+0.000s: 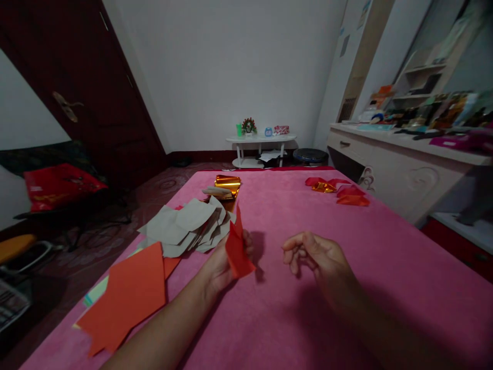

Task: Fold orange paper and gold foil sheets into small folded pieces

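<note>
A folded piece of red paper [238, 247] stands upright in my left hand [223, 264], with the fingers wrapped behind it. My right hand [319, 254] hovers over the pink cloth to the right of it, its fingers loosely bent and a little apart. I see nothing in that hand. A spread heap of grey paper pieces [185, 226] lies just beyond my left wrist. Beside my left forearm are orange-red paper sheets [131, 293], stacked over paler ones.
Shiny gold foil [228, 185] lies past the grey heap. At the far right of the pink-covered surface [285, 205] sit red and gold pieces [352, 196]. A cluttered dresser [400, 154] flanks the right side; a small white table [262, 139] stands by the wall.
</note>
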### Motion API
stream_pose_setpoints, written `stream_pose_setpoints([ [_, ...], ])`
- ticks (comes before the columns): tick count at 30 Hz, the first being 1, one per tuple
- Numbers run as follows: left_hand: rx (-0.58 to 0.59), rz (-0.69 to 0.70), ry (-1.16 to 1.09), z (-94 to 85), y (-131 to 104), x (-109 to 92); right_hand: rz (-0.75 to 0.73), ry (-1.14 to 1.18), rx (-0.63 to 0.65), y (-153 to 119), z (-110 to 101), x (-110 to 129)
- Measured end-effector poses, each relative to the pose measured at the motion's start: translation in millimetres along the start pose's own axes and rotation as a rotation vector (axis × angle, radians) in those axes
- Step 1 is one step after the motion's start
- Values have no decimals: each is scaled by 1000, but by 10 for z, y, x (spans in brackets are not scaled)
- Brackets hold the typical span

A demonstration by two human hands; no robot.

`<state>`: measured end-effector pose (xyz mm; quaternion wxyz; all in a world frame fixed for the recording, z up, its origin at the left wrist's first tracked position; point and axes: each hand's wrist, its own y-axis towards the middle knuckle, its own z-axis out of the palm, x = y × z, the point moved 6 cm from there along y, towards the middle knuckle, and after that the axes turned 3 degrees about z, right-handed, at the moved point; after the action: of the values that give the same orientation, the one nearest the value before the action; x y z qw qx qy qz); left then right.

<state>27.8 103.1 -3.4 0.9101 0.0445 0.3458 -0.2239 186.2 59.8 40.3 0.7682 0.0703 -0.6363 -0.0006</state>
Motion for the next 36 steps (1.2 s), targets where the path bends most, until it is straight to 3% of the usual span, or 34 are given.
stream_pose_setpoints([
  [6,22,-80,-163,101,-78,-7,39,-59,-24,-26,40,-23],
  [13,-74,-79,-61,62,-37,82,13,-113,-26,-28,66,22],
  [20,-196,222,311,-18,-34,3,-25,-174,-13,-77,114,131],
  [24,-200,360,420,10,-67,-77,-43,-252,-59,-66,100,156],
  [30,-113,294,398,95,-73,-18,-36,-291,-132,12,-41,15],
  [36,-152,250,206,25,-34,-46,-69,-481,-137,67,-147,-15],
])
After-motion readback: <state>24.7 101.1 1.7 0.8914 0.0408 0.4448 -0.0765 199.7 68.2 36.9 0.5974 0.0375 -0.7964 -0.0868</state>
